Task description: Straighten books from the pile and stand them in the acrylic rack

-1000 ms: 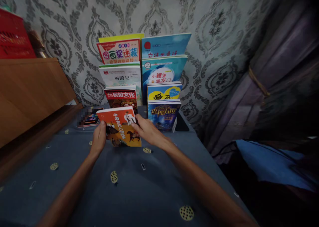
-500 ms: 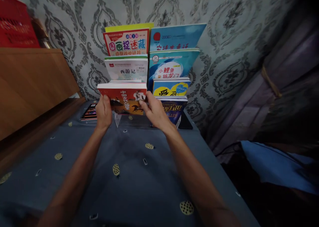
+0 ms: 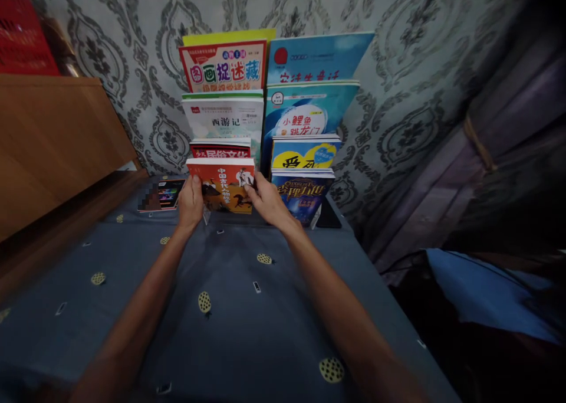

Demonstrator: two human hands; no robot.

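Note:
An orange-red book stands upright at the front of the left column of books. My left hand grips its left edge and my right hand its right edge, thumb on the cover. Right behind it shows the top of a red book. Farther back rise a pale green-white book and a red-bordered picture book. In the right column a dark blue book stands in front, close to my right hand. A clear stand shows partly beneath the books.
Behind the dark blue book are a yellow-and-blue book and two larger blue books. Left of my left hand a dark booklet lies on the blue tablecloth. A wooden cabinet stands left, a purple curtain right, patterned wallpaper behind.
The orange-red book has come down and toward me between both hands. More of the red book and the pale book behind it now shows. The view has shifted slightly.

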